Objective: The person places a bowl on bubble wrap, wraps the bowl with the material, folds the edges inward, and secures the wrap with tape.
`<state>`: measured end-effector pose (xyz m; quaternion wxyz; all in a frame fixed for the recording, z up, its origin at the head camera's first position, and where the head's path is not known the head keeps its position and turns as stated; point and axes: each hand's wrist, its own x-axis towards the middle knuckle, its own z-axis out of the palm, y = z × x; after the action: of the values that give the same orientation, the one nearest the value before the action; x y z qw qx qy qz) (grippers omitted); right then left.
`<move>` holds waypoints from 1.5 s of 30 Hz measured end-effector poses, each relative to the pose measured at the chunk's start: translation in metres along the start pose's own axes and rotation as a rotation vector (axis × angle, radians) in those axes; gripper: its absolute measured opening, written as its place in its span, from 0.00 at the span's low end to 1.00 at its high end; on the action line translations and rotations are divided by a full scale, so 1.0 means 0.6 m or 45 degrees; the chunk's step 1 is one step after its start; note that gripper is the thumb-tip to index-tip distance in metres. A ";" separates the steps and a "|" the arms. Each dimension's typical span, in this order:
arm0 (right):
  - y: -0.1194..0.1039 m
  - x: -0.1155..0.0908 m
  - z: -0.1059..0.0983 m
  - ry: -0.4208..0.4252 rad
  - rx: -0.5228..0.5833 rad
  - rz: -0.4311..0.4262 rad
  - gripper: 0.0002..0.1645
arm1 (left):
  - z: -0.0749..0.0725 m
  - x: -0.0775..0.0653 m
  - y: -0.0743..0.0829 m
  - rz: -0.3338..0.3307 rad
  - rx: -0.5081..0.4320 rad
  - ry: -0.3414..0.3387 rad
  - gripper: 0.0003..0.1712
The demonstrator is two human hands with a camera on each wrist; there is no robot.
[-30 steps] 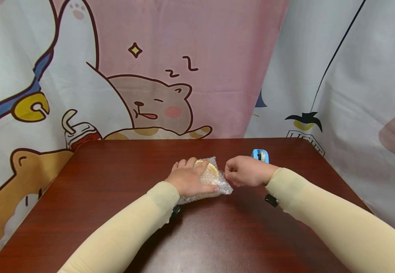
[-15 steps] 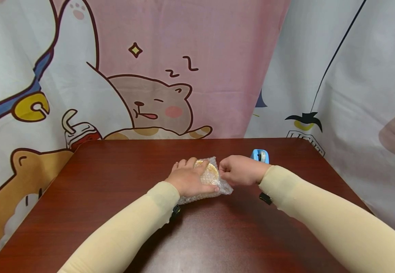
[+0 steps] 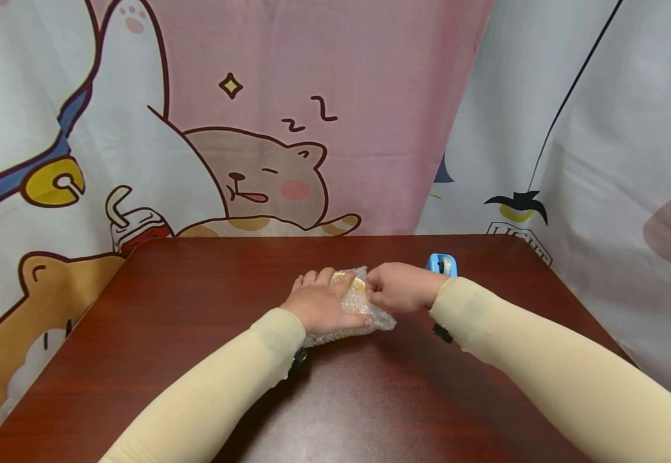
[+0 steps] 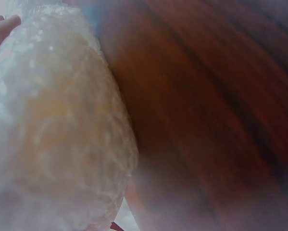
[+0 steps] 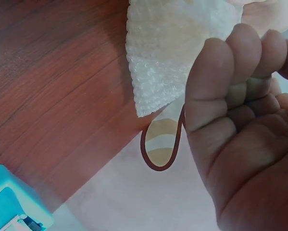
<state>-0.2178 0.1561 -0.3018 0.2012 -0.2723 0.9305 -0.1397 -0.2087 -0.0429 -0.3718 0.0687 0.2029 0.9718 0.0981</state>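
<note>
A bubble-wrap package [image 3: 355, 325] lies on the table, with something round and yellowish showing through it. My left hand [image 3: 322, 305] rests on top of it, fingers spread and thumb pointing right. In the left wrist view the wrapped bundle [image 4: 62, 115] fills the left side, blurred. At the package's right edge is my right hand [image 3: 401, 287], its fingers curled. The right wrist view shows this hand [image 5: 249, 125] from the palm side, beside a corner of the bubble wrap [image 5: 158, 77]. Nothing is visible in its grasp, though the thumb tip is partly out of view.
A small light-blue tape dispenser [image 3: 442, 263] stands behind the right hand; a serrated edge shows on the dispenser [image 5: 18, 202] in the right wrist view. The dark red-brown wooden table [image 3: 167, 308] ends at a curtain [image 3: 370, 96] with cartoon prints.
My right hand has moved a little left, from beside the package to over its right edge, with fingers still curled. The left hand and the package have stayed in place.
</note>
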 end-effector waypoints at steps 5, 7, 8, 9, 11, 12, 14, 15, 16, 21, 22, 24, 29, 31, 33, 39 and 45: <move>-0.001 0.007 0.000 -0.013 -0.028 0.017 0.09 | 0.001 0.001 0.000 0.004 0.007 0.004 0.64; -0.002 0.010 0.000 -0.022 -0.045 0.022 0.08 | 0.001 0.001 0.000 0.004 0.010 0.005 0.64; -0.002 0.011 0.000 -0.028 -0.053 0.025 0.08 | 0.001 0.001 0.000 0.005 0.010 0.006 0.64; -0.003 0.012 0.000 -0.032 -0.062 0.027 0.08 | 0.001 0.001 0.000 0.005 0.010 0.007 0.64; -0.004 0.014 0.000 -0.043 -0.074 0.037 0.08 | 0.001 0.001 0.000 0.006 0.010 0.010 0.64; -0.005 0.015 0.000 -0.048 -0.083 0.036 0.08 | 0.001 0.001 0.000 0.007 0.006 0.012 0.64; -0.007 0.017 -0.001 -0.052 -0.098 0.041 0.09 | 0.001 0.001 0.000 0.007 0.002 0.015 0.64; -0.008 0.018 -0.001 -0.052 -0.109 0.041 0.09 | 0.001 0.001 -0.001 0.006 -0.002 0.016 0.65; -0.010 0.019 -0.001 -0.052 -0.119 0.040 0.10 | 0.001 0.001 -0.001 0.005 -0.004 0.017 0.65; -0.019 0.023 -0.004 -0.050 -0.162 0.027 0.12 | 0.002 0.000 -0.001 0.000 -0.016 0.019 0.65; -0.020 0.024 -0.004 -0.053 -0.167 0.025 0.12 | 0.002 0.000 -0.001 -0.001 -0.014 0.019 0.65; -0.023 0.024 -0.005 -0.064 -0.173 0.028 0.12 | 0.001 -0.001 0.000 -0.001 -0.011 0.021 0.65; -0.023 0.029 -0.004 -0.071 -0.221 0.007 0.11 | 0.001 -0.001 0.000 0.002 -0.010 0.028 0.65; -0.023 0.032 -0.003 -0.073 -0.247 0.002 0.11 | 0.001 -0.001 0.000 0.003 -0.014 0.028 0.65; -0.023 0.034 -0.003 -0.079 -0.267 0.009 0.11 | 0.001 -0.001 0.000 0.002 -0.014 0.024 0.64; -0.023 0.040 -0.002 -0.098 -0.308 0.026 0.08 | 0.000 -0.002 0.001 0.000 -0.013 0.013 0.64; -0.025 0.045 0.001 -0.117 -0.342 0.042 0.07 | 0.002 0.000 -0.001 0.001 -0.021 0.016 0.63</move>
<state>-0.2314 0.1286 -0.3047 0.2077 -0.2875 0.9350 0.0021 -0.2087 -0.0436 -0.3729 0.0643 0.2023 0.9713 0.1074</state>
